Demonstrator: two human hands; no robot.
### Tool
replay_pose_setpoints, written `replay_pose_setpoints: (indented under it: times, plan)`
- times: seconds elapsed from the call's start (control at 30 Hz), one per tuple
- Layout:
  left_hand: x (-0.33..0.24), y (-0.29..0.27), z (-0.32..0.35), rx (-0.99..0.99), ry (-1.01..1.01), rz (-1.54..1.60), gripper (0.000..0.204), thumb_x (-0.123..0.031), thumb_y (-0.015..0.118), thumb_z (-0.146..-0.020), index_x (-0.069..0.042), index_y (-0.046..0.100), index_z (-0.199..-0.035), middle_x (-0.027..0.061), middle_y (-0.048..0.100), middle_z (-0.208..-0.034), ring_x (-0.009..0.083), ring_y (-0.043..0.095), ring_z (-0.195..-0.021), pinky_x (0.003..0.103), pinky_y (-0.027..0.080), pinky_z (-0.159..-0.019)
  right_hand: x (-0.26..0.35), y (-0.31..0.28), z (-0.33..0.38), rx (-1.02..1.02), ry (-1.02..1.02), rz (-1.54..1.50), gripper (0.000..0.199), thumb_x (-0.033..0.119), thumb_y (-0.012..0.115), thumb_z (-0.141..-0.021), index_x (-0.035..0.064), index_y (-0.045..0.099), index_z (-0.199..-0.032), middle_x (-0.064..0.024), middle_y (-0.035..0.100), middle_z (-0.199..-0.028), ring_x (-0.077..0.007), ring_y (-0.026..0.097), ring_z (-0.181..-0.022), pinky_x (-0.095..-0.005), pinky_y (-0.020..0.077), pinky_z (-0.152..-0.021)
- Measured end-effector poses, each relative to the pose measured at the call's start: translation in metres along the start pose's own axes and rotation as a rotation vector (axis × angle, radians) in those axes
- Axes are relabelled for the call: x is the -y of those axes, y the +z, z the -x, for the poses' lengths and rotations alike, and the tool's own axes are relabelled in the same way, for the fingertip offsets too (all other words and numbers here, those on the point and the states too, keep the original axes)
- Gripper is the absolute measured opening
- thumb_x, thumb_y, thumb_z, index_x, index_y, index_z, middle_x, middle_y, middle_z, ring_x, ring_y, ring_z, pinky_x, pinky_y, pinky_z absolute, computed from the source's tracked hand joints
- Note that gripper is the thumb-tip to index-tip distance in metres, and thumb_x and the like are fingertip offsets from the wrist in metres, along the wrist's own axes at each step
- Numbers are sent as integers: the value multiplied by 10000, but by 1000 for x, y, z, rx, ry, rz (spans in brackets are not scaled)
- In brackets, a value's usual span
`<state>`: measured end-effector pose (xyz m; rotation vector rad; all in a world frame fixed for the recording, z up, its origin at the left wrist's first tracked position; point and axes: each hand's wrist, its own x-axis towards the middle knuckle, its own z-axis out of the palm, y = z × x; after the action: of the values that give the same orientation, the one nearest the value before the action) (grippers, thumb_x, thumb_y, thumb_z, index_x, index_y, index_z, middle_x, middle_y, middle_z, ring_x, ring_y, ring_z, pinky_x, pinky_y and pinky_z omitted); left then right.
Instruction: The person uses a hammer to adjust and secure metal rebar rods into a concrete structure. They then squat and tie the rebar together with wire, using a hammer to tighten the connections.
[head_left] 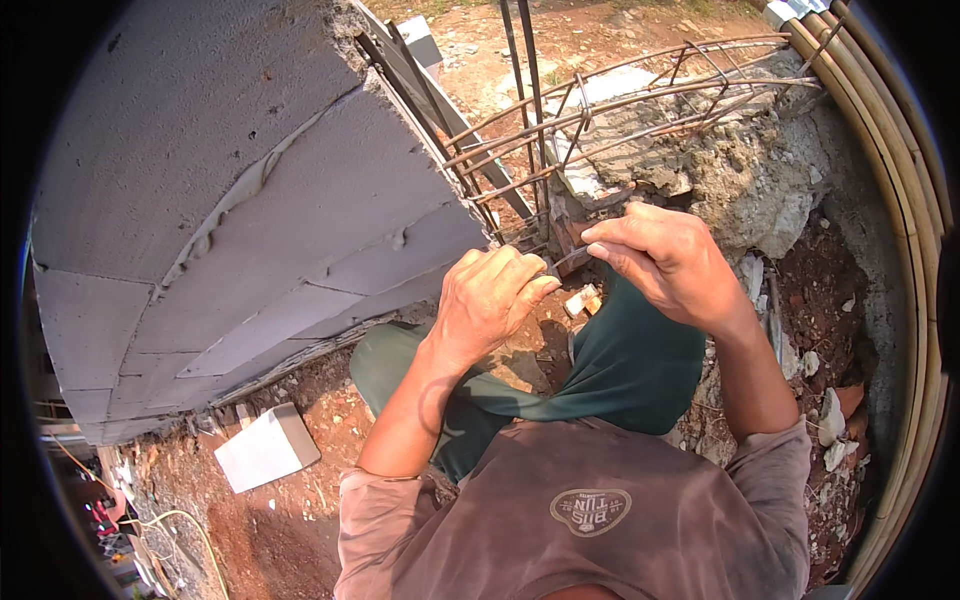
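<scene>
Between my two hands stretches a short, thin piece of wire (570, 258). My left hand (488, 302) is closed, its thumb and curled fingers pinching the lower end of the wire. At the upper end, the thumb and fingertips of my right hand (665, 255) press together on it. Both hands are in front of my bent knees, just below the foot of two upright steel bars (535, 90). A rebar cage (690, 95) with bent ties runs from those bars toward the far right. Where the bars meet the ground is partly hidden behind my hands.
A grey block wall (300, 200) with mortar joints rises close on my left. Rough broken concrete (745, 175) lies under the cage. Bamboo poles (890, 190) curve along the right. A loose pale block (268, 448) rests on the reddish, rubble-strewn soil at the lower left.
</scene>
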<state>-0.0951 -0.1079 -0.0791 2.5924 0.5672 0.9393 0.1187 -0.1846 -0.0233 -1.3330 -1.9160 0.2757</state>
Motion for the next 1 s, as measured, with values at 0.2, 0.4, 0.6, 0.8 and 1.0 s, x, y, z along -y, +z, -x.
replay_pose_setpoints:
  times: [0.2,0.4,0.6,0.8,1.0]
  plan:
    - [29,-5,53,-55,-86,-109,157,-102,504,-936,11,551,-837,110,513,-701,287,480,-626,376,384,-585,4,53,6,-102,28,-150,112,196,639,-815,91,619,-782,-58,621,-725,-282,617,-681,-391,481,-542]
    - [24,5,59,8,-288,28,248,-153,426,-987,15,519,-829,86,485,-700,197,474,-630,314,386,-585,7,70,29,-216,121,-186,181,200,627,-780,77,571,-660,-89,583,-609,-309,585,-575,-421,451,-497]
    - [28,-10,61,-67,-416,508,269,-201,370,-1007,17,512,-942,96,526,-820,166,514,-727,299,473,-634,5,64,-1,-159,38,-187,168,205,604,-792,83,584,-679,-88,585,-637,-318,587,-602,-423,457,-519]
    - [22,17,39,-105,-362,455,141,-98,470,-970,-8,557,-1034,78,587,-878,131,570,-740,260,508,-652,-8,40,-16,-385,176,-426,122,93,554,-890,-16,600,-920,-96,577,-888,-163,585,-809,-287,474,-690]
    - [19,55,24,-337,-462,517,184,-152,517,-960,-2,580,-1046,57,607,-855,97,579,-712,235,504,-638,-4,24,-29,-109,205,-232,128,111,662,-840,23,645,-930,-68,592,-770,-163,577,-656,-297,456,-622]
